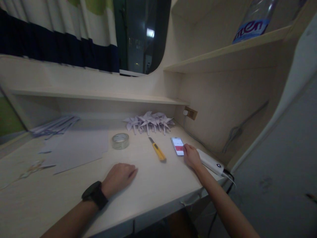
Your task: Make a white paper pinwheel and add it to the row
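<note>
My left hand (120, 176), with a black watch (95, 194) on its wrist, rests on the desk with its fingers curled in and nothing visible in them. My right hand (192, 156) is closed at the right edge of a smartphone (177, 146), which lies face up with its screen lit. Between the hands lies a yellow utility knife (158, 152), its blade end pointing away from me. A roll of clear tape (120, 141) sits beyond my left hand. Several white paper pinwheels (148, 121) stand bunched at the back of the desk.
White paper sheets (81, 148) spread over the left side, with a stack of folded paper strips (55, 125) behind. A white power strip (210, 162) lies right of my right hand. A cable runs from the wall socket (191, 113). A bottle (255, 23) stands on the upper shelf.
</note>
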`<action>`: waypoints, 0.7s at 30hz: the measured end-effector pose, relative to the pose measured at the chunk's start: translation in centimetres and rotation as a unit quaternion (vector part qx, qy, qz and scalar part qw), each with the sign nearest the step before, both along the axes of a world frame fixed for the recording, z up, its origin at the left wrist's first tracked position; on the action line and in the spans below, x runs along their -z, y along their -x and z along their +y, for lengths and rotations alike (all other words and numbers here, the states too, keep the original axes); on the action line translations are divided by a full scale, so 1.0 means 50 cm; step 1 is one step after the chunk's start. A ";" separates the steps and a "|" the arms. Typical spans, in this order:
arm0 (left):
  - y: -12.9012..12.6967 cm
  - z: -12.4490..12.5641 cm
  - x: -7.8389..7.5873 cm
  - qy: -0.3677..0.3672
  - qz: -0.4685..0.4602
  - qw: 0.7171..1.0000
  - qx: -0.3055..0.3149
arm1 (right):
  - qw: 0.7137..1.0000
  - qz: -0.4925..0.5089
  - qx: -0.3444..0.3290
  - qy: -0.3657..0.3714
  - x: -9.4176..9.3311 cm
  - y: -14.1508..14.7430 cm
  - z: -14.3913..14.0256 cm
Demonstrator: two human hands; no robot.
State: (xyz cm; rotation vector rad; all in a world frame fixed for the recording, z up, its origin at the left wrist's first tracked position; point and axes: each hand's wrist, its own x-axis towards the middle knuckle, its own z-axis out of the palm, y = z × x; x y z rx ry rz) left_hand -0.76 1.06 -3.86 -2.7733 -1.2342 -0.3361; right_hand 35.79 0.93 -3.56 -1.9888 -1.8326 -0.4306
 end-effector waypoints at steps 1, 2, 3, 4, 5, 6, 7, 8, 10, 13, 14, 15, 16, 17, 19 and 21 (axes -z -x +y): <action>0.000 0.000 -0.001 0.002 0.001 1.000 0.000 | 1.000 0.000 0.002 0.001 0.000 0.000 0.000; 0.000 -0.001 -0.002 0.005 0.001 1.000 -0.001 | 1.000 -0.001 0.005 0.003 0.001 0.000 0.001; 0.000 -0.002 -0.004 0.006 0.001 1.000 -0.001 | 1.000 -0.002 0.006 0.003 0.001 0.000 0.001; 0.000 -0.003 -0.006 0.006 -0.001 1.000 -0.001 | 1.000 -0.002 0.008 0.003 0.002 0.000 0.001; 0.000 -0.004 -0.008 0.007 -0.002 1.000 0.000 | 1.000 -0.003 0.009 0.002 0.002 0.001 0.001; 0.001 -0.005 -0.009 0.007 -0.003 1.000 0.001 | 1.000 -0.004 0.010 0.001 0.003 0.001 0.001; 0.001 -0.006 -0.011 0.006 -0.003 1.000 0.003 | 1.000 -0.005 0.010 0.001 0.003 0.001 0.001; 0.001 -0.006 -0.012 0.006 -0.003 1.000 0.005 | 1.000 -0.005 0.010 0.001 0.003 0.001 0.002; 0.000 -0.006 -0.012 0.004 -0.001 1.000 0.006 | 1.000 -0.006 0.010 0.002 0.003 0.001 0.002; 0.001 -0.005 -0.008 -0.001 0.000 1.000 0.005 | 1.000 -0.007 0.009 0.002 0.004 -0.001 0.003; 0.001 -0.005 -0.007 -0.001 0.000 1.000 0.005 | 1.000 -0.007 0.009 0.002 0.004 -0.001 0.004; 0.001 -0.004 -0.005 0.001 0.000 1.000 0.005 | 1.000 -0.007 0.008 0.002 0.004 -0.002 0.004; 0.002 -0.004 -0.004 0.003 0.000 1.000 0.006 | 1.000 -0.007 0.007 0.002 0.004 -0.002 0.004; 0.002 -0.005 -0.003 0.005 0.000 1.000 0.006 | 1.000 -0.007 0.006 0.003 0.004 -0.001 0.004; 0.002 -0.005 -0.003 0.007 -0.003 1.000 0.006 | 1.000 -0.005 0.007 0.003 0.003 -0.001 0.003; 0.002 -0.006 -0.003 0.005 -0.006 1.000 0.004 | 1.000 -0.004 0.009 0.002 0.003 0.000 0.003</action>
